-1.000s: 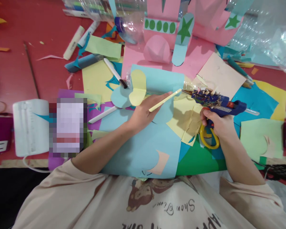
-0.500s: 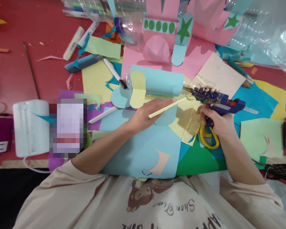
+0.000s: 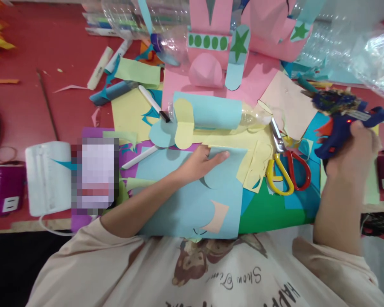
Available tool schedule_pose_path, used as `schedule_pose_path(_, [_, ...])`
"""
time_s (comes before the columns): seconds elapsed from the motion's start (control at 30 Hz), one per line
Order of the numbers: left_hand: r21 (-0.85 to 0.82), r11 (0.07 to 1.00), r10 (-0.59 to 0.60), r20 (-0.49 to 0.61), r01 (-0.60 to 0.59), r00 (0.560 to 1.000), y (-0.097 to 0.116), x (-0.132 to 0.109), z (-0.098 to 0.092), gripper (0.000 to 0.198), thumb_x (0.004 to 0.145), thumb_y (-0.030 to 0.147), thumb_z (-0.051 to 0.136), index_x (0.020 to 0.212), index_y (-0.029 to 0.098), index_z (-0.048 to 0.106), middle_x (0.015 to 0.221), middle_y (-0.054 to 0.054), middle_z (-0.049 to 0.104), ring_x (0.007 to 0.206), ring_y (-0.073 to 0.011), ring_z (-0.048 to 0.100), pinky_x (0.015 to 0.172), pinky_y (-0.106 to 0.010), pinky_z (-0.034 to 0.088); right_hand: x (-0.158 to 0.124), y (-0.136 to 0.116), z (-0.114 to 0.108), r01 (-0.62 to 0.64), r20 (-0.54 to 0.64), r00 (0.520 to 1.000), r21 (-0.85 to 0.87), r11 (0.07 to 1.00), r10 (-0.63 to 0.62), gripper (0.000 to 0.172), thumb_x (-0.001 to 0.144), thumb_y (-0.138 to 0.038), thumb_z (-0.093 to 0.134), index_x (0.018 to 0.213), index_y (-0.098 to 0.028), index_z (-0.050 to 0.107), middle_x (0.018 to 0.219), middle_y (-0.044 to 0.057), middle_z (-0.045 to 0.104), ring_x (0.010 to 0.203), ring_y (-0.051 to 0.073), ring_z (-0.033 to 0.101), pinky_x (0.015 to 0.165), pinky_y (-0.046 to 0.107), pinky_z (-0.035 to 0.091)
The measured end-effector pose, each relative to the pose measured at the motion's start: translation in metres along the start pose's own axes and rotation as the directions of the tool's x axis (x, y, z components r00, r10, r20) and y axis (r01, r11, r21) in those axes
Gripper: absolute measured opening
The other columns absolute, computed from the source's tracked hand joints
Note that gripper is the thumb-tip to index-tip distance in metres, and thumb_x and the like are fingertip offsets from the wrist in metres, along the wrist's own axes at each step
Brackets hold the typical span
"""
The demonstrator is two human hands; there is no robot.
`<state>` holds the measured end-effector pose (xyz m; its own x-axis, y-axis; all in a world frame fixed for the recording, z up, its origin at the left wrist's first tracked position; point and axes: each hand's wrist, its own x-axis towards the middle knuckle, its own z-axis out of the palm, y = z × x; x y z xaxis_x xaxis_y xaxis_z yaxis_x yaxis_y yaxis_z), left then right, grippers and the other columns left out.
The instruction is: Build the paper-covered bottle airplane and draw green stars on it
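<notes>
My left hand (image 3: 198, 165) is closed on a yellow paper piece (image 3: 228, 147), seen almost edge-on, with the thumb on the near side and most fingers hidden. Under that hand lies a light blue sheet (image 3: 185, 204). Just beyond it, a plastic bottle wrapped in light blue paper (image 3: 216, 111) rests on its side, a rounded yellow paper shape (image 3: 184, 123) at its left end. Over at the right, my right hand (image 3: 355, 145) grips a dark blue glue gun (image 3: 342, 121) with a small red light and debris clinging to its front.
Scissors with yellow and red handles (image 3: 280, 155) lie right of the bottle. Pink paper figures (image 3: 208, 55) stand at the back. Markers (image 3: 99, 68) and paper scraps are strewn to the left, near a white corded device (image 3: 48, 179). Clear plastic (image 3: 339, 51) fills the back right.
My right hand has carried the glue gun rightward, away from the bottle, uncovering the scissors. The yellow piece in my left hand has turned from slanted to nearly level.
</notes>
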<state>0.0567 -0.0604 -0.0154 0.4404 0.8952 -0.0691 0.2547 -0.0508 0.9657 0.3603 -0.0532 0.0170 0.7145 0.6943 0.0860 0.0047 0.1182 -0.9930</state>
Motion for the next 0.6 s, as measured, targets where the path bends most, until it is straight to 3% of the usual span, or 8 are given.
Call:
schedule_pose_path(0.13, [-0.117, 0.990, -0.081, 0.030, 0.084, 0.996, 0.002, 0.002, 0.002, 0.033, 0.081, 0.041, 0.051, 0.058, 0.019, 0.042, 0.057, 0.003, 0.044, 0.055, -0.0085, 0.044, 0.051, -0.020, 0.037, 0.031, 0.014, -0.055, -0.057, -0.272, 0.962, -0.223, 0.973, -0.006, 0.022, 0.072, -0.021, 0.053, 0.050, -0.020, 0.049, 0.050, -0.002, 0.050, 0.040, 0.011, 0.047, 0.035, 0.023, 0.040])
schedule_pose_path(0.2, [-0.148, 0.981, -0.124, 0.039, 0.129, 0.991, 0.004, 0.003, 0.001, 0.038, 0.080, 0.042, 0.050, 0.055, 0.020, 0.032, 0.051, 0.006, 0.030, 0.048, -0.0059, 0.031, 0.045, -0.020, 0.027, 0.044, 0.015, -0.083, -0.117, -0.276, 0.961, -0.425, 0.897, -0.005, 0.028, 0.075, -0.024, 0.054, 0.048, -0.021, 0.053, 0.046, -0.002, 0.045, 0.039, 0.012, 0.042, 0.038, 0.028, 0.035])
schedule_pose_path(0.27, [-0.157, 0.976, -0.145, 0.037, 0.149, 0.989, 0.005, 0.003, 0.001, 0.039, 0.079, 0.042, 0.050, 0.055, 0.020, 0.030, 0.051, 0.006, 0.027, 0.048, -0.0053, 0.028, 0.045, -0.020, 0.026, 0.055, 0.011, -0.105, -0.163, -0.185, 0.982, -0.731, 0.663, 0.037, 0.035, 0.074, -0.028, 0.061, 0.041, -0.022, 0.051, 0.041, 0.000, 0.042, 0.038, 0.013, 0.037, 0.044, 0.035, 0.033])
schedule_pose_path(0.33, [-0.144, 0.978, -0.149, 0.040, 0.153, 0.988, 0.005, 0.003, 0.000, 0.035, 0.079, 0.041, 0.050, 0.056, 0.019, 0.035, 0.054, 0.006, 0.033, 0.051, -0.0061, 0.034, 0.047, -0.019, 0.030, 0.061, 0.003, -0.116, -0.006, -0.028, 0.997, -0.946, 0.324, -0.065, 0.043, 0.072, -0.030, 0.066, 0.034, -0.023, 0.046, 0.035, 0.001, 0.036, 0.039, 0.014, 0.033, 0.050, 0.042, 0.033])
schedule_pose_path(0.4, [-0.131, 0.979, -0.150, 0.051, 0.156, 0.987, 0.005, 0.003, 0.001, 0.030, 0.079, 0.042, 0.050, 0.060, 0.019, 0.044, 0.059, 0.004, 0.043, 0.057, -0.0080, 0.043, 0.053, -0.020, 0.037, 0.059, -0.006, -0.110, 0.167, 0.099, 0.954, -0.959, 0.230, -0.284, 0.030, 0.071, -0.025, 0.064, 0.043, -0.024, 0.052, 0.037, 0.000, 0.038, 0.039, 0.015, 0.035, 0.053, 0.043, 0.034])
schedule_pose_path(0.47, [-0.126, 0.979, -0.150, 0.070, 0.158, 0.986, 0.005, 0.002, 0.001, 0.027, 0.080, 0.042, 0.050, 0.068, 0.018, 0.053, 0.066, 0.002, 0.052, 0.065, -0.0103, 0.051, 0.059, -0.020, 0.042, 0.048, -0.015, -0.087, 0.346, 0.176, 0.858, -0.892, 0.290, -0.483, 0.012, 0.064, -0.018, 0.066, 0.055, -0.023, 0.060, 0.048, 0.002, 0.051, 0.045, 0.017, 0.046, 0.050, 0.038, 0.036])
schedule_pose_path(0.57, [-0.120, 0.982, -0.138, 0.081, 0.147, 0.987, 0.006, 0.002, 0.000, 0.026, 0.082, 0.043, 0.050, 0.076, 0.018, 0.058, 0.076, 0.000, 0.059, 0.075, -0.0121, 0.056, 0.064, -0.021, 0.046, 0.015, -0.029, -0.034, 0.639, 0.500, 0.768, -0.632, 0.437, -0.400, 0.008, 0.076, -0.024, 0.064, 0.083, -0.023, 0.068, 0.078, 0.009, 0.069, 0.067, 0.021, 0.065, 0.060, 0.036, 0.049])
schedule_pose_path(0.6, [-0.112, 0.982, -0.144, 0.080, 0.152, 0.986, 0.005, 0.001, 0.000, 0.027, 0.082, 0.043, 0.050, 0.074, 0.018, 0.057, 0.073, 0.001, 0.059, 0.073, -0.0120, 0.056, 0.062, -0.020, 0.045, 0.003, -0.032, -0.015, 0.714, 0.653, 0.691, -0.549, 0.434, -0.311, 0.015, 0.081, -0.024, 0.062, 0.094, -0.024, 0.068, 0.091, 0.010, 0.071, 0.075, 0.022, 0.067, 0.067, 0.037, 0.053])
